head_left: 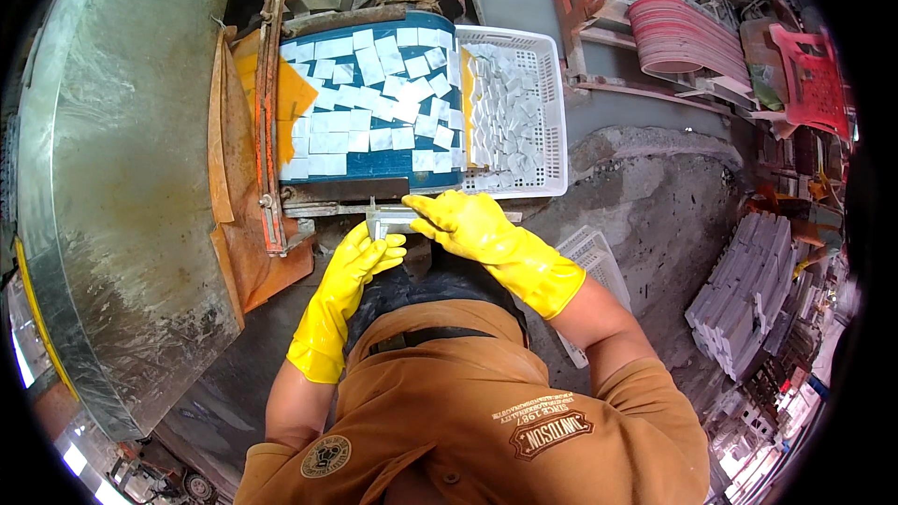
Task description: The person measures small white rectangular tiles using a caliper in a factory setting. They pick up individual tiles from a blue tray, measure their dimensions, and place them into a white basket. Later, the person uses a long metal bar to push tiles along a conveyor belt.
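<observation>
Both of my hands wear yellow rubber gloves and meet in front of my waist. In my right hand [468,227] is a metal vernier caliper [400,216], its jaws toward my left hand. My left hand [363,257] pinches a small pale tile [380,232] at the caliper's jaws; the fingers hide part of it. Just beyond my hands is a blue conveyor belt [365,165] with many small white tiles [329,122] lying flat on it. At the belt's right end stands a white perforated plastic crate [558,117] filled with similar tiles [505,112].
A large metal-sided machine [131,178] fills the left. An orange rusty frame bar [268,112] crosses the belt's left end. A second white crate [599,266] lies by my right elbow. Stacked grey slabs [748,285], a red plastic chair [812,79] and a pink-edged stack [687,37] stand to the right.
</observation>
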A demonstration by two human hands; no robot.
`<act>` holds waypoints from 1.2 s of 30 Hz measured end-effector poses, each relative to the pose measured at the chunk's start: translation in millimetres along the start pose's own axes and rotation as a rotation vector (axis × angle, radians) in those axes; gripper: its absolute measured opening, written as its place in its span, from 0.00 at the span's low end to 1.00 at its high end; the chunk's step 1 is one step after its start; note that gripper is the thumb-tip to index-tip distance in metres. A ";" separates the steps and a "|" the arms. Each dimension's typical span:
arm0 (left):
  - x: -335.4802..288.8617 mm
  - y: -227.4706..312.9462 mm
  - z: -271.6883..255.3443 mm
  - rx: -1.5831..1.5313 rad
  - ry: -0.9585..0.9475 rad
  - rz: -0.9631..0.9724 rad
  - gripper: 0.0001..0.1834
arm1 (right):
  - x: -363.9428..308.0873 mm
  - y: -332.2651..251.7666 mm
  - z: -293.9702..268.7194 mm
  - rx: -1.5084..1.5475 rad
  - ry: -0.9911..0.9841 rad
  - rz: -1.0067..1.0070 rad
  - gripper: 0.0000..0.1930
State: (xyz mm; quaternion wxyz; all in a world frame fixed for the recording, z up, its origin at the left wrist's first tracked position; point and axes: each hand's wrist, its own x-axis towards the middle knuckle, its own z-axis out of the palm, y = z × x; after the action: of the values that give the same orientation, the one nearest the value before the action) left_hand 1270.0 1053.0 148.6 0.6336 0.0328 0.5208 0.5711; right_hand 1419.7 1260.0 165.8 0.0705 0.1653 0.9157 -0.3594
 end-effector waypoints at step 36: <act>21.2 -6.1 -25.5 0.010 0.031 -0.076 0.24 | -2.2 10.7 23.6 0.489 0.109 0.188 0.22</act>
State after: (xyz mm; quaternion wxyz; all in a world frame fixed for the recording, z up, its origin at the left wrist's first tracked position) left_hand 1252.3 1052.8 119.8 0.6463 0.0075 0.5345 0.5445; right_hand 1425.8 1250.7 142.2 0.0119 0.2810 0.7846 -0.5525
